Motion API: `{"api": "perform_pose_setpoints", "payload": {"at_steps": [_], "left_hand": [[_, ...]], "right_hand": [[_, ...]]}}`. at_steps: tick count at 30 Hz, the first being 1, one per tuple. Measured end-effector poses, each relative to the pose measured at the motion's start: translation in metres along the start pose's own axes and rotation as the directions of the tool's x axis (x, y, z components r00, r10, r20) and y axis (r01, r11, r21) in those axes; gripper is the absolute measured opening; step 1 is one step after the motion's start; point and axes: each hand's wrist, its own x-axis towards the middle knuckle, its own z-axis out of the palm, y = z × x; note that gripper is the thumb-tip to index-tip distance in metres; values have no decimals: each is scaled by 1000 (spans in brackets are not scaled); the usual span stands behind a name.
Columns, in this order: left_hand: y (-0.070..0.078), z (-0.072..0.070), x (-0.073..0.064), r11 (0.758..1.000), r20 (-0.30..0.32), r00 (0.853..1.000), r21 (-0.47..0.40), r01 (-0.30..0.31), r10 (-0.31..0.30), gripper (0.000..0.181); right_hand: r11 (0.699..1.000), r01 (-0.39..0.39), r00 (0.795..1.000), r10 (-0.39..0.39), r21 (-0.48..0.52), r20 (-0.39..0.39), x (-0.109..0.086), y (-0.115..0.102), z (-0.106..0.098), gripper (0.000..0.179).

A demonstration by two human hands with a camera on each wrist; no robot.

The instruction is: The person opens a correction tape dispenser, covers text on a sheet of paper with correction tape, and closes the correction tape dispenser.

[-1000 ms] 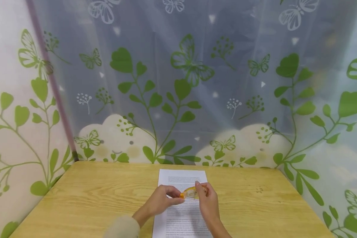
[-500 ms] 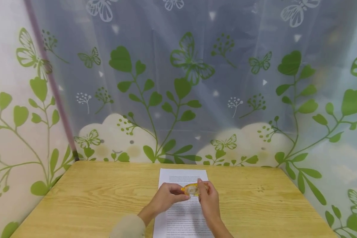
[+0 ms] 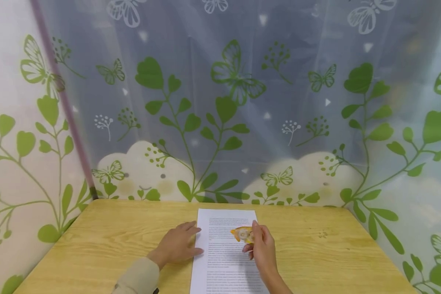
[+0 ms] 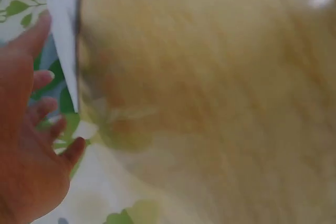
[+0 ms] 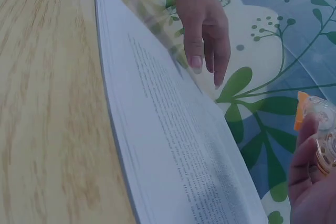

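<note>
An orange correction tape dispenser point(image 3: 242, 234) with a clear casing is gripped by my right hand point(image 3: 265, 251), above the paper, its orange tip pointing left. In the right wrist view the dispenser point(image 5: 321, 109) shows its round inner reels at the right edge. A stack of printed white paper point(image 3: 220, 261) lies on the table under the hand. My left hand point(image 3: 177, 243) holds nothing; its fingers are spread, with fingertips right at the left edge of the stack. The left wrist view shows the left hand point(image 4: 26, 129) from its side, fingers extended near the paper's edge.
The wood-grain table point(image 3: 132, 228) extends to both sides of the paper. Behind it hangs a grey-blue curtain point(image 3: 191, 90) with green leaves, butterflies and pale clouds, and similar sheeting stands at left and right.
Both hands were at the dispenser, the left at its tip. The left hand has let go and moved left to the paper's edge with fingers spread. The right hand keeps the dispenser.
</note>
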Motion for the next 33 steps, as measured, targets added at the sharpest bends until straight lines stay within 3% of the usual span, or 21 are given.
{"api": "perform_pose_setpoints", "payload": {"at_steps": [3, 8, 13, 17, 27, 33], "left_hand": [[-4, 2, -5, 999, 77, 996, -14, -41, 42, 76], [-3, 3, -9, 996, 162, 986, -88, -18, 32, 89], [-2, 3, -12, 994, 217, 976, -108, -10, 33, 92], [-2, 3, -14, 994, 250, 968, -113, -4, 33, 91], [-4, 7, -15, 996, 272, 961, -83, -27, 48, 98], [-3, 8, -15, 997, 237, 970, -60, -45, 58, 96]], "right_hand": [[1000, -16, 1000, 16, 13, 19, 2, 5, 0, 48], [993, -69, 997, 70, 90, -9, 5, 12, -1, 47], [950, -128, 987, 150, 283, -57, 10, 12, -6, 48], [925, -130, 983, 167, 358, -74, 13, 8, -9, 48], [939, -76, 976, 138, 334, -166, 18, 1, 7, 49], [980, -109, 985, 129, 168, -114, 21, 17, 38, 48]]}}
